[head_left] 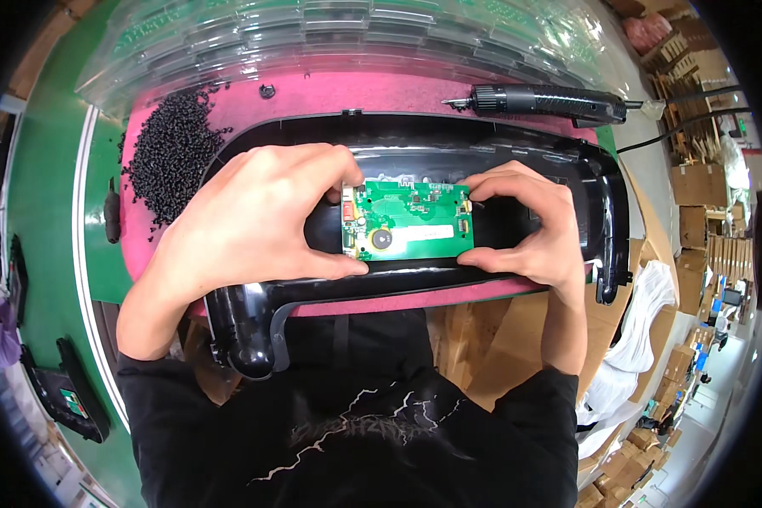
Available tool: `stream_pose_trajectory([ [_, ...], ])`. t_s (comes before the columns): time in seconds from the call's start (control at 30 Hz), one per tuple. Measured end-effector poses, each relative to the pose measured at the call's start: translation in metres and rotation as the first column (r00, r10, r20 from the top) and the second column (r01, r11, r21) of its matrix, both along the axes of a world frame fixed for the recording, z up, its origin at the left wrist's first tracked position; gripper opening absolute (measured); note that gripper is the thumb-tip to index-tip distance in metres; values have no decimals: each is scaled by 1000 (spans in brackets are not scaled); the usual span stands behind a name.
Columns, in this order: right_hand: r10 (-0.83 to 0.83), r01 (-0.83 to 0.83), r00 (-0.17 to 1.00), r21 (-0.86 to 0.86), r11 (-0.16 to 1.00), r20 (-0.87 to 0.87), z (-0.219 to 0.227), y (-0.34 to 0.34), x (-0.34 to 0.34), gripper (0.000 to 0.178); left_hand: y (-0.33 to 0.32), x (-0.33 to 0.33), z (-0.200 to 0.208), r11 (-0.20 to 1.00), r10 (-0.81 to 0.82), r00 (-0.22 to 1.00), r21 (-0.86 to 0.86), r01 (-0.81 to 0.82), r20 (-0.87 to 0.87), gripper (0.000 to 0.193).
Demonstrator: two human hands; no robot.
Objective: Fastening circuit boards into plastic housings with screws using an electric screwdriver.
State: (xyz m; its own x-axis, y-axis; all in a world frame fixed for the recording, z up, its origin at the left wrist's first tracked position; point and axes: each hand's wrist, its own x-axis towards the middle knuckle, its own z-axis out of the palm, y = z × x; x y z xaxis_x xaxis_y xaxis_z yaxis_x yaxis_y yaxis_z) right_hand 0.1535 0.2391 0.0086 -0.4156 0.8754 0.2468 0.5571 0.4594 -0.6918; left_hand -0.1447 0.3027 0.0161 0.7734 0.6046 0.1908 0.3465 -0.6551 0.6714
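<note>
A green circuit board [423, 216] with a white label strip and a round dark part is held level between my two hands. My left hand [250, 212] grips its left end, thumb at the lower corner and fingers at the upper one. On its right end, my right hand [533, 220] pinches the corners the same way. Under the board lies a glossy black plastic housing [398, 288], long and shallow, with a rounded arm at its lower left. Whether the board touches the housing's inside I cannot tell.
Many small black screws [173, 152] are heaped at the left on a pink mat [305, 89]. A black electric screwdriver [550, 102] lies at the far right, its cable running off right. Clear plastic trays [339, 42] stand behind. Cardboard [516, 339] is at the right.
</note>
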Motion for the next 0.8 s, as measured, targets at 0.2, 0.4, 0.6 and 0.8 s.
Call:
stream_pose_trajectory([
  [0.2,-72,72,997,16,997,6,-2,0,-12,49,3,-1,-1,998,42,993,-44,-47,-108,58],
  [0.4,-100,97,994,67,993,38,-4,5,-18,47,5,-2,-3,996,82,990,-30,-87,-118,58],
  [0.6,-120,116,991,66,991,66,-4,6,-23,47,7,-4,-3,994,96,982,-27,-102,-162,57],
  [0.8,-119,113,990,79,990,81,-5,7,-25,47,8,-6,-6,996,89,984,-7,-91,-154,57],
])
